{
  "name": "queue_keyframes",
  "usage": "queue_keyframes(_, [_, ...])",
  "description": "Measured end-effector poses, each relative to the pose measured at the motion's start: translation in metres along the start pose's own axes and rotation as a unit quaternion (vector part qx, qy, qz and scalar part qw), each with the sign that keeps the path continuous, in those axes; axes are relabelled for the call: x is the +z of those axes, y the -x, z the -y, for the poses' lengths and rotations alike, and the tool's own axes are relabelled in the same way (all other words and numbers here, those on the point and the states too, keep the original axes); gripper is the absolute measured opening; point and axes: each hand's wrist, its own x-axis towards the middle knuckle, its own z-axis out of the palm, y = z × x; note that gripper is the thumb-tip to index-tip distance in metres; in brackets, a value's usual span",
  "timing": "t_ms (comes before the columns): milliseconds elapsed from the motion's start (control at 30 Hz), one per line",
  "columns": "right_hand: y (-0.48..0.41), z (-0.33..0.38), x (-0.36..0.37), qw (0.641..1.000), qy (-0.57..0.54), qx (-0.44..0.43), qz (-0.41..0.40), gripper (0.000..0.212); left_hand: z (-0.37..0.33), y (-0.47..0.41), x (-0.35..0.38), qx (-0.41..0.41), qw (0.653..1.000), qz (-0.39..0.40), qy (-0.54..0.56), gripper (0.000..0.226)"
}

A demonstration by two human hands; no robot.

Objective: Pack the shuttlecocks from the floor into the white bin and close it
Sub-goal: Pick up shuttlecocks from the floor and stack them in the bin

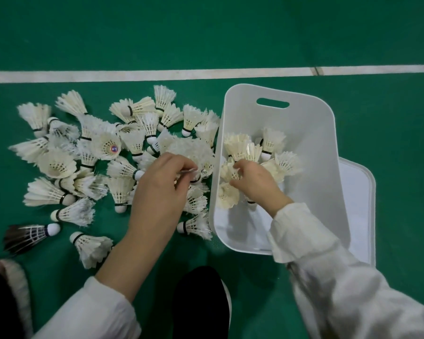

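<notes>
A heap of several white feather shuttlecocks lies on the green floor, left of the white bin. My left hand reaches over the heap's right edge, its fingers curled and pinching a white shuttlecock beside the bin's left wall. My right hand is inside the bin, fingers curled on a shuttlecock among several others lying there. The bin's white lid lies flat on the floor, partly under the bin's right side.
One dark-feathered shuttlecock lies at the lower left. A white court line crosses the floor behind the heap. My black shoe stands at the bottom centre, and dark clothing with a furry edge fills the bottom-left corner.
</notes>
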Motion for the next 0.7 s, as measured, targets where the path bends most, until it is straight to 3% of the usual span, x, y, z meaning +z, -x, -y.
queue_keyframes(100, [0.029, 0.006, -0.031, 0.990, -0.102, -0.069, -0.072, 0.056, -0.002, -0.004, 0.000, 0.030, 1.000, 0.008, 0.001, 0.006])
queue_keyframes(200, [0.067, 0.021, -0.063, 0.960, -0.174, -0.194, -0.098, 0.055, -0.012, -0.010, 0.002, 0.078, 0.997, 0.021, 0.002, 0.007])
queue_keyframes(333, [0.082, 0.029, -0.074, 0.958, -0.073, -0.256, -0.108, 0.013, -0.026, -0.018, 0.007, 0.174, 0.983, 0.051, -0.032, 0.006])
queue_keyframes(433, [0.084, 0.015, -0.085, 0.955, -0.076, -0.227, -0.177, 0.007, -0.035, -0.016, 0.003, 0.188, 0.981, 0.044, -0.002, 0.012])
queue_keyframes(533, [0.087, -0.018, -0.097, 0.968, -0.052, -0.117, -0.215, 0.010, -0.027, -0.014, -0.010, 0.095, 0.995, 0.012, 0.024, 0.025])
queue_keyframes(633, [0.081, -0.056, -0.085, 0.987, 0.069, 0.025, -0.143, 0.015, 0.013, -0.012, -0.012, 0.014, 0.995, 0.067, -0.076, 0.028])
queue_keyframes(700, [0.074, -0.069, -0.068, 0.989, 0.096, 0.058, -0.097, 0.015, 0.043, -0.006, -0.008, -0.028, 0.979, 0.137, -0.151, 0.026])
